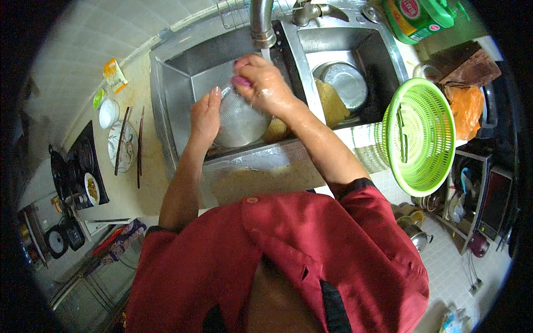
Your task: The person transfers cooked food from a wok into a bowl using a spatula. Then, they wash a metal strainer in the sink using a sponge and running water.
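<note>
In the left basin of the stainless steel sink, my left hand grips the side of a fine-mesh metal strainer, thumb up on its rim. My right hand is closed around a pink-purple item, too covered to name, at the strainer's far rim. Water runs from the faucet just behind my right hand, which is wet. A tan cloth or sponge-like thing shows partly beneath the strainer's right side.
The right basin holds a round metal bowl and a tan cloth-like piece. A green plastic colander stands right of the sink, near an orange plastic bag. On the left counter are chopsticks, a patterned bowl and a white bowl.
</note>
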Demonstrator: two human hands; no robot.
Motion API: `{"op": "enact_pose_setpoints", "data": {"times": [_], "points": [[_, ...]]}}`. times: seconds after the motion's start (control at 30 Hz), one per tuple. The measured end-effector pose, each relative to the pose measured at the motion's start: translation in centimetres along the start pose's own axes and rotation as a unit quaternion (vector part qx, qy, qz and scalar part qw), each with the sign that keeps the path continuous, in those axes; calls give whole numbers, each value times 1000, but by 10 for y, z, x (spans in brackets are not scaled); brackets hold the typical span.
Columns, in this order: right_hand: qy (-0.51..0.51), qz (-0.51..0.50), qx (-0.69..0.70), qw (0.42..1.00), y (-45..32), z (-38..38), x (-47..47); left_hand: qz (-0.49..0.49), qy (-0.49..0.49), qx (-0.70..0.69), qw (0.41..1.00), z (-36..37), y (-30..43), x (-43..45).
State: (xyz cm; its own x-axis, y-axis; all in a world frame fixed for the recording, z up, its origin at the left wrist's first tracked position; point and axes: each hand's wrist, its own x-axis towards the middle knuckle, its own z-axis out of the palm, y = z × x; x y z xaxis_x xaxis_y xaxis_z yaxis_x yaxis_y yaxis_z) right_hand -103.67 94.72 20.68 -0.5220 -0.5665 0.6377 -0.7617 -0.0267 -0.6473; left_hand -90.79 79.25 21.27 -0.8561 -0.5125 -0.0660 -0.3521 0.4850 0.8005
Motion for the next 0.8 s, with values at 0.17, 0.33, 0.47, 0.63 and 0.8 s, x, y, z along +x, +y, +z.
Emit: {"op": "enact_pose_setpoints", "data": {"times": [0.17, 0.33, 0.47, 0.63, 0.8], "points": [[27, 72, -55, 995, -5, 5, 0, 15, 8, -34, 999, -1, -4, 2], [-27, -66, -20, 997, -4, 11, -4, -16, 3, -69, 997, 6, -6, 6], [67, 153, -103, 981, 12, 3, -12, -45, -2, -115, 992, 27, 5, 15], [-4, -20, -24, 1000, 17, -7, -13, -22, -8, -291, 957, 60, 17, 30], [39, 147, -89, 984, 29, -19, -17, -136, -187, -286, 930, 61, -9, 47]]}}
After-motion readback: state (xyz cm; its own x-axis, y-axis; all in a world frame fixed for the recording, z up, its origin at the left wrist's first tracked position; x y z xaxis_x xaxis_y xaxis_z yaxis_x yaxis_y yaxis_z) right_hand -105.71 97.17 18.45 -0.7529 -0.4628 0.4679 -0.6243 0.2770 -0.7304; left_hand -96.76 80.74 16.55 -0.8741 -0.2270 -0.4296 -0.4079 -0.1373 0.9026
